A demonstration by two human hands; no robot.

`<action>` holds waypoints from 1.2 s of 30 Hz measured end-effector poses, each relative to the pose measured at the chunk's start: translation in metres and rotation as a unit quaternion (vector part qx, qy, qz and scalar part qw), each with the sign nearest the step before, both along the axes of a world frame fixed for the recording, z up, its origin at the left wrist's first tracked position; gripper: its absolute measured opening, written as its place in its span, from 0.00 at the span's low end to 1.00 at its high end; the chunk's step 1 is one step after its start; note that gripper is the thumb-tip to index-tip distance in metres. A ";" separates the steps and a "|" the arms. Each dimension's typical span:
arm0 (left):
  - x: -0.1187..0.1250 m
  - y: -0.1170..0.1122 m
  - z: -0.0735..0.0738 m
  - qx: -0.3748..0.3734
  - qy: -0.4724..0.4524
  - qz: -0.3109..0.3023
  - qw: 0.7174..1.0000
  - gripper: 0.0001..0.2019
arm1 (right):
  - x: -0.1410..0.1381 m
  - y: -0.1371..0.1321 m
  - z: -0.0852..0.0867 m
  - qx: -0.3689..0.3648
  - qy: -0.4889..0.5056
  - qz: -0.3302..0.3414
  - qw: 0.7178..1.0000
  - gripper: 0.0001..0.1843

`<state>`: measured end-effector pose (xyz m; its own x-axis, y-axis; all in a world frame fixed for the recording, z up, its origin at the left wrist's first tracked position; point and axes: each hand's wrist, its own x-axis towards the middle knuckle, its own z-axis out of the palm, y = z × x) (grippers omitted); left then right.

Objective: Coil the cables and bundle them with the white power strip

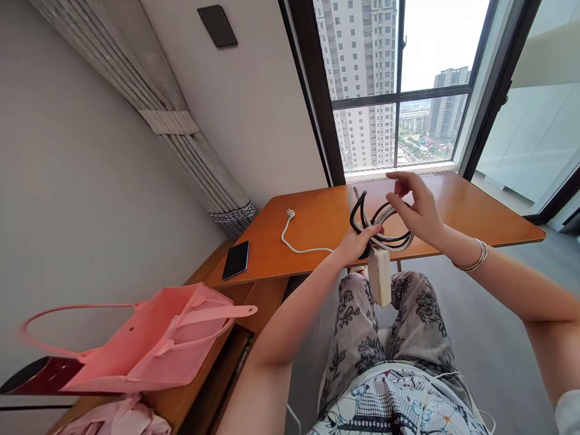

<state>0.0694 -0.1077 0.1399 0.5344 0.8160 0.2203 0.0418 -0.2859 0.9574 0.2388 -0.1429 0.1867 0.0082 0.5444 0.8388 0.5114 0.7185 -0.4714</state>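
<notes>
So the person's got a bundle of coiled cables (379, 228) held up over the near edge of the wooden table (317, 223), black and white loops mixed together. The left hand (357, 244) is pinched shut on the bottom of the coil, fingers wrapped around where the loops bunch up, and a white power strip (379, 277) dangles straight down from just under those fingers, long axis vertical, hanging over the lap. The right hand (414, 205) is on the far-right side of the loops, fingers half open and curled, thumb and index up above the coil; looks like it's touching the top strands but whether it actually grips one can't be made out. The loops stand roughly upright between the two hands, so the left is under them and the right is beside and above. One white cord end with its plug (290, 214) trails off to the left of the left-hand fingers, lying flat on the table, well apart from both hands. Left hand is clearly the nearer one to it.
</notes>
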 end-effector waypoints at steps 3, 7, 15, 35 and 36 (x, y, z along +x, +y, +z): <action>-0.001 0.001 0.000 0.011 0.000 0.024 1.000 0.22 | 0.002 -0.017 -0.022 -0.076 0.000 0.044 0.996 0.11; -0.002 -0.004 -0.003 0.045 0.013 0.008 0.999 0.25 | 0.010 -0.013 -0.038 -0.266 -0.020 0.076 0.961 0.11; -0.003 0.004 -0.010 0.035 0.009 -0.033 0.999 0.34 | 0.012 0.019 -0.068 -0.295 -0.020 0.164 0.941 0.25; -0.006 0.025 0.016 -0.252 0.023 -0.057 0.966 0.10 | 0.006 0.008 -0.077 0.173 -0.222 -0.016 0.960 0.27; -0.005 0.026 0.018 -0.250 0.041 -0.060 0.966 0.10 | 0.008 0.010 -0.075 0.207 -0.243 -0.019 0.948 0.25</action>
<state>0.0640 -0.0819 0.1578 0.6301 0.7408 -0.2327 0.1192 0.2038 0.9717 0.2463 -0.1329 0.1121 -0.4206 0.1753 0.8902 0.6251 0.7671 0.1443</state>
